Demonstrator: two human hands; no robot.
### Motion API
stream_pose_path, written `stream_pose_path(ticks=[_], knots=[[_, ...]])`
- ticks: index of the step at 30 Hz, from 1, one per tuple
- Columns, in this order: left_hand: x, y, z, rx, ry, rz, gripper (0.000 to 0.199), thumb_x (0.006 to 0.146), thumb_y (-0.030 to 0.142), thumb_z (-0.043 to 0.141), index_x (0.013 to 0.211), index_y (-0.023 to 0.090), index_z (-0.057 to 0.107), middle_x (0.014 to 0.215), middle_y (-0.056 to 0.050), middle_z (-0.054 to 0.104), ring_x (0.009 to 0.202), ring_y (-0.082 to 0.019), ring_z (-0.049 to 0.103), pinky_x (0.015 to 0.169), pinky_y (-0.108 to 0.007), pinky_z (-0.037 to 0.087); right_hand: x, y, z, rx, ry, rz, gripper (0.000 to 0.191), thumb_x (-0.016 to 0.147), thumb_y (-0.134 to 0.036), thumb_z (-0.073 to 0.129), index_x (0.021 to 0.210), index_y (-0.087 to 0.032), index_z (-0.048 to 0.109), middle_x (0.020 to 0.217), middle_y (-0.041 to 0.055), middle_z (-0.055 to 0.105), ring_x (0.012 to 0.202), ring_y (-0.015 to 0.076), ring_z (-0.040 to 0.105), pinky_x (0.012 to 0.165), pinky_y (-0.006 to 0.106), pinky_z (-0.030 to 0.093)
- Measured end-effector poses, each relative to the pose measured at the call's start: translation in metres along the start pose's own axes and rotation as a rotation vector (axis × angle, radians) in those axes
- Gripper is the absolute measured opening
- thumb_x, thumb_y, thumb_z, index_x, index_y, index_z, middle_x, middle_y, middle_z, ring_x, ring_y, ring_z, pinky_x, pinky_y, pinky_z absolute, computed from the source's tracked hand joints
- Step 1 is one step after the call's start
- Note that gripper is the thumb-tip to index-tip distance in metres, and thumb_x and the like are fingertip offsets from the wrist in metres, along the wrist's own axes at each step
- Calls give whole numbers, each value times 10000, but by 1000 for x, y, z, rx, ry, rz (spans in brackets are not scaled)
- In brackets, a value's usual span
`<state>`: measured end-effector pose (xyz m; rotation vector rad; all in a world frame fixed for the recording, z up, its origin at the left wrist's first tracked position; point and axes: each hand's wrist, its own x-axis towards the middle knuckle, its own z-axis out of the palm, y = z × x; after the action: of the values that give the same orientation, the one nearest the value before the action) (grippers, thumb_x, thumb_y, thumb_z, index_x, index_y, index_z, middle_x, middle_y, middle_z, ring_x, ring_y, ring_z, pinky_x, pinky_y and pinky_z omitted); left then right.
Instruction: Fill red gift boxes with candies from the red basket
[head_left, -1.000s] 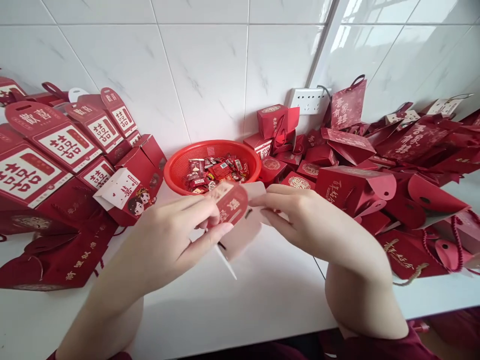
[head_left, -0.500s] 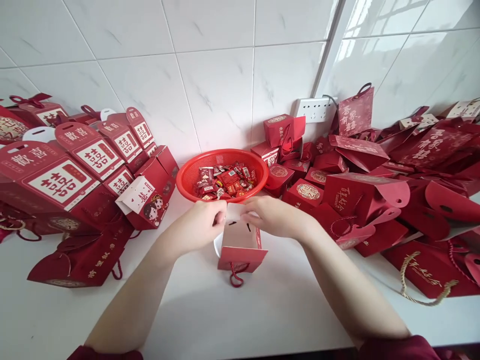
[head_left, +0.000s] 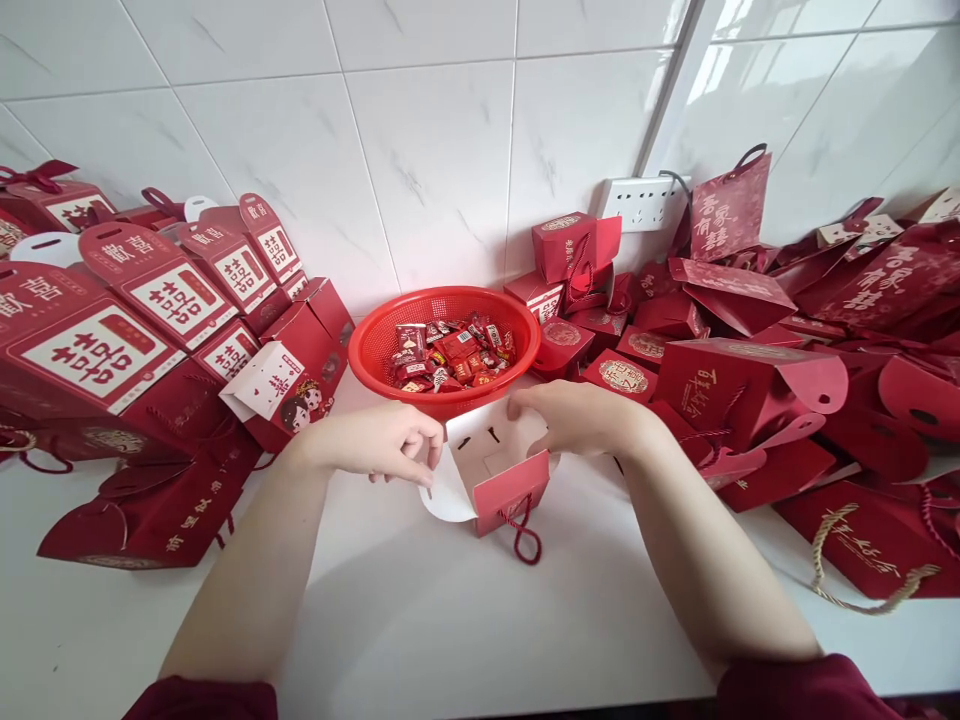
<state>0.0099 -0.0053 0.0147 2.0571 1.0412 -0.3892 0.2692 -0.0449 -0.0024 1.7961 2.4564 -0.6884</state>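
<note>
A small red box (head_left: 511, 492) with a white inside stands open on the white table, its dark red cord loop hanging at the near side. My left hand (head_left: 397, 443) is at its left, fingers partly curled, thumb and fingertips at the edge of the white side flap (head_left: 442, 490). On the right, my right hand (head_left: 574, 418) grips the box's far right wall, with some fingertips hidden behind the card. Just behind the box sits a red perforated basket (head_left: 360, 350) holding wrapped sweets (head_left: 461, 350).
Red gift boxes (head_left: 180, 300) stand in rows at the left. More red boxes and bags (head_left: 735, 400) are heaped at the right, one with a gold rope handle (head_left: 821, 560). A white power strip (head_left: 641, 205) is on the tiled wall.
The box has turned and shifted slightly right, and its white left flap now spreads outward. My left hand has moved left and down, apart from my right hand.
</note>
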Motion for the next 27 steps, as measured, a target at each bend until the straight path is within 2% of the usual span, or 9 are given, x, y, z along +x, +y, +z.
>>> stream_pose_path(ticks=[4,8,10,14,16,19,22,25,27], knots=[[4,15,11,221,63,26,68,741,245,609,785,194,617,629,25,615,534,-130,585,484,-217,384,4,-6,2,-31,52,20,180,860,-242,566,1035,-201,577,1000,72,681,765,197,635,575,263,379],[-5,27,22,384,260,148,193,720,117,525,842,227,626,679,31,614,595,-126,552,484,-228,294,-1,-8,1,51,63,-89,121,927,-195,476,998,-181,573,963,87,687,773,189,634,636,258,402],[-8,28,24,376,228,225,176,721,87,495,763,219,603,631,37,588,550,-114,507,479,-240,272,-5,-7,-2,117,49,-177,141,929,-191,471,1015,-181,582,993,80,685,795,185,627,660,257,414],[-5,28,25,310,17,275,148,698,80,513,610,195,543,580,32,545,496,-105,441,456,-251,259,-6,4,-8,251,-44,-341,235,941,-212,434,1124,-197,581,1066,53,662,854,179,597,737,269,444],[-3,27,25,325,11,279,154,686,71,513,587,189,522,610,19,532,517,-112,434,463,-258,256,-3,13,-9,293,-72,-370,251,925,-213,442,1151,-202,551,1081,45,642,840,170,578,742,272,453],[-1,27,28,358,99,272,170,659,43,510,549,171,491,713,-6,535,561,-116,439,481,-275,247,3,25,-7,326,-116,-327,233,898,-239,476,1127,-211,508,1016,31,622,742,149,552,650,254,450],[0,30,35,362,150,290,171,666,31,514,571,173,527,793,-5,574,606,-118,487,504,-278,253,10,28,-4,185,-76,-192,129,823,-234,557,948,-201,545,936,31,610,705,146,537,582,244,404],[0,33,44,418,183,291,195,663,23,508,542,170,467,599,16,505,490,-108,388,494,-304,209,15,21,1,-4,6,-115,70,757,-209,605,723,-185,549,902,48,615,730,157,542,584,253,361],[1,36,49,433,203,284,219,659,25,502,517,167,415,504,22,428,441,-108,304,488,-321,180,17,15,4,-57,-25,-92,125,789,-229,583,676,-184,552,823,52,624,694,163,547,576,270,337]])
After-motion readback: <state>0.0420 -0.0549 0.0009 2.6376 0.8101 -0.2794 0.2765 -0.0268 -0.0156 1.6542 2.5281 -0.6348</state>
